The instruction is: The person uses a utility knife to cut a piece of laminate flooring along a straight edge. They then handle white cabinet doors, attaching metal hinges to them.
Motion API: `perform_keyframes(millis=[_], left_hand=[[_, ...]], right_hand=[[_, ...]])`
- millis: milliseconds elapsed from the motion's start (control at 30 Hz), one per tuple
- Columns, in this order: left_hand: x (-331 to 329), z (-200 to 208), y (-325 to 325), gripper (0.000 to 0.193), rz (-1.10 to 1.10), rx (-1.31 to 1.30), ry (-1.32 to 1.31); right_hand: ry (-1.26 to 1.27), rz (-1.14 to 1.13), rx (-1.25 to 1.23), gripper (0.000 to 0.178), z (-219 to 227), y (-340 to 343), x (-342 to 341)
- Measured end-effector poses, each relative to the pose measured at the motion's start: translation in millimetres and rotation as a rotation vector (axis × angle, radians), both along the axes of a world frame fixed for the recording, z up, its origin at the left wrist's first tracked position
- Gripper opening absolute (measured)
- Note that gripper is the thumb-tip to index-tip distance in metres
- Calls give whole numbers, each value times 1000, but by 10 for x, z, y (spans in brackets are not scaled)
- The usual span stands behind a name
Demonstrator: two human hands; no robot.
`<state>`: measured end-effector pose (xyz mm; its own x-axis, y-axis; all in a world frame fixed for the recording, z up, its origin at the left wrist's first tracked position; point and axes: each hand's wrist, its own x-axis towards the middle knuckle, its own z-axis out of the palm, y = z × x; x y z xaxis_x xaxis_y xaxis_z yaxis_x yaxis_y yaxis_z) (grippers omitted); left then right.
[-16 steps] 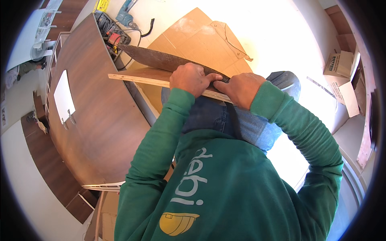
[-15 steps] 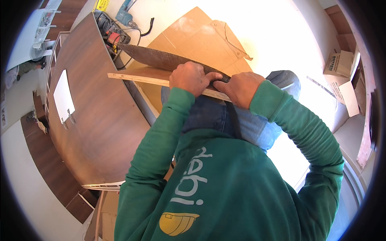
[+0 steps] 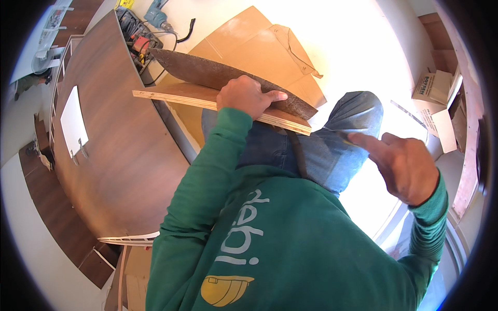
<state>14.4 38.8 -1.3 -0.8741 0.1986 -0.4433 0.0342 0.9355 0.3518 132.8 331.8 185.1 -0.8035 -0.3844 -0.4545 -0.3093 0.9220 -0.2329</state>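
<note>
A plywood board (image 3: 179, 97) with a pale layered edge lies across my lap. Along its far side a dark brown thin strip (image 3: 194, 66) stands up, curving away at its left end and meeting the board near the right end. My left hand (image 3: 244, 97) is closed over the board and strip, its thumb lying along the strip. To the right, apart from the board, my right hand (image 3: 407, 163) is over my thigh, fingers curled and index finger stretched forward. A small dark tip shows at that fingertip, blurred, and its kind cannot be made out.
A big brown wood-grain panel (image 3: 119, 150) fills the left, with a white plate (image 3: 75, 122) on it. Beyond are an open tool case (image 3: 137, 39), a blue drill (image 3: 157, 15) and flattened cardboard (image 3: 244, 33). Cardboard boxes (image 3: 436, 88) stand at far right.
My right hand has left the board's right end and moved right and nearer to me, baring that end. My left hand keeps its hold on the board and strip.
</note>
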Motion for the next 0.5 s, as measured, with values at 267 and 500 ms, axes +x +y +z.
perform_keyframes(millis=[267, 500], left_hand=[[94, 17, 29, 76, -67, -11, 126], [80, 1, 56, 72, -116, -21, 169]], right_hand=[[51, -43, -301, 55, -900, -262, -46], [-75, -161, -221, 21, -1422, -196, 60]])
